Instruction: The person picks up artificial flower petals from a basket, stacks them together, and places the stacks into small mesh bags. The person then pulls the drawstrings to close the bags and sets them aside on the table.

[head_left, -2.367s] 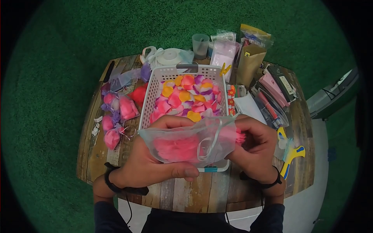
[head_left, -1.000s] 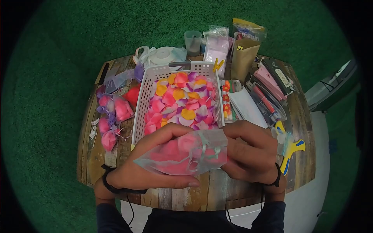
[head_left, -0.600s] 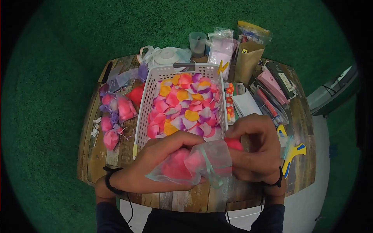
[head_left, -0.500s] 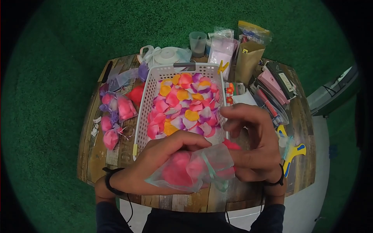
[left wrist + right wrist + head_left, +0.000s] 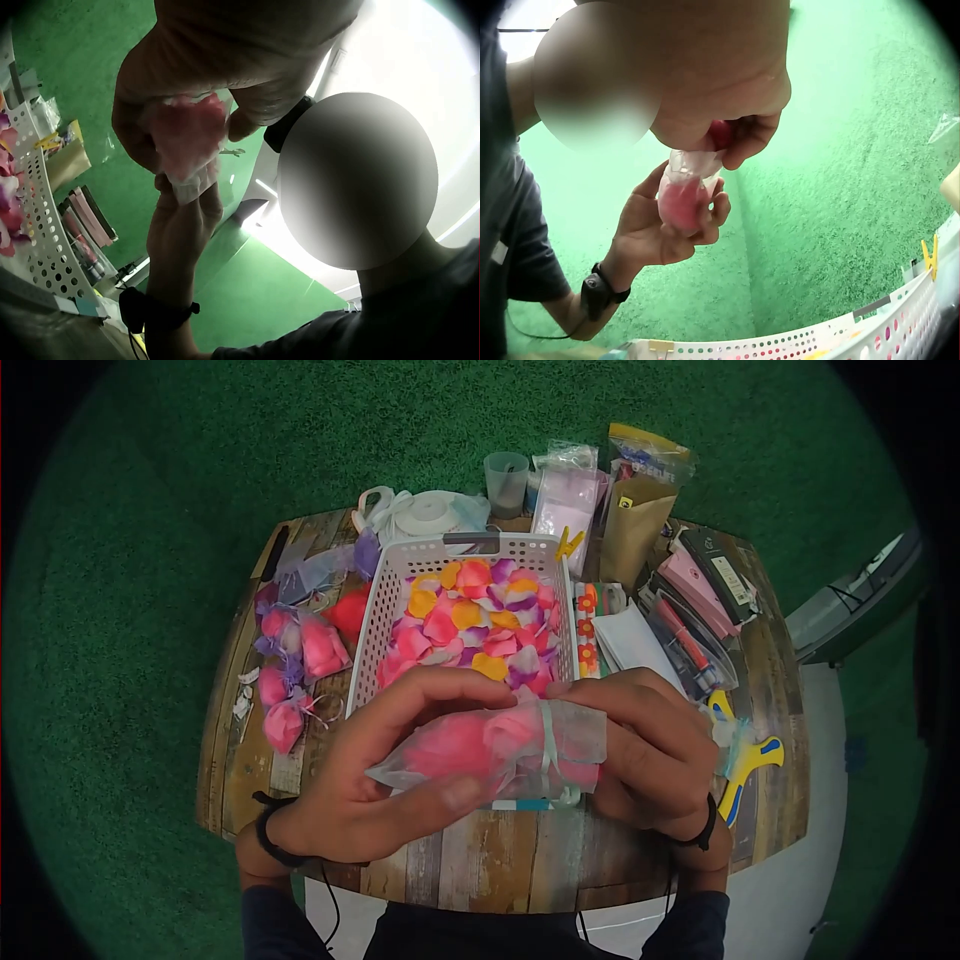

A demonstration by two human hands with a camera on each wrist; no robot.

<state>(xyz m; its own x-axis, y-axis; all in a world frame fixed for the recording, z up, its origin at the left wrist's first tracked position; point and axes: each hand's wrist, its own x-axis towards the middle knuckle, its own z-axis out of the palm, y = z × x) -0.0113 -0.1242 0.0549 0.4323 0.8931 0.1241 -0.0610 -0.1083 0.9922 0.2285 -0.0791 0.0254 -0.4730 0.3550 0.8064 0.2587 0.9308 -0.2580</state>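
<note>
A sheer, pale organza bag (image 5: 470,745) packed with pink artificial petals lies sideways between my hands, above the front of the basket. My left hand (image 5: 350,790) grips its filled end, with the thumb across the near side. A light ribbon (image 5: 550,745) rings the bag near its mouth, which points right. My right hand (image 5: 655,750) is at that mouth, its fingers bent against the fabric. In the right wrist view, deep pink petals (image 5: 721,133) show pinched between the right hand's fingers and thumb.
A white perforated basket (image 5: 365,650) holds loose pink, orange and purple petals. Filled pouches (image 5: 285,720) lie at left. A ribbon roll (image 5: 430,515), a cup (image 5: 506,485), a paper pouch (image 5: 635,530), boxes (image 5: 720,575) and a yellow-blue tool (image 5: 755,760) line the table's back and right.
My right fingers, spread above the bag half a second ago, have come down onto its mouth. The left thumb now lies across the bag. Earlier the bag was spread wider, its ribbon hanging loosely.
</note>
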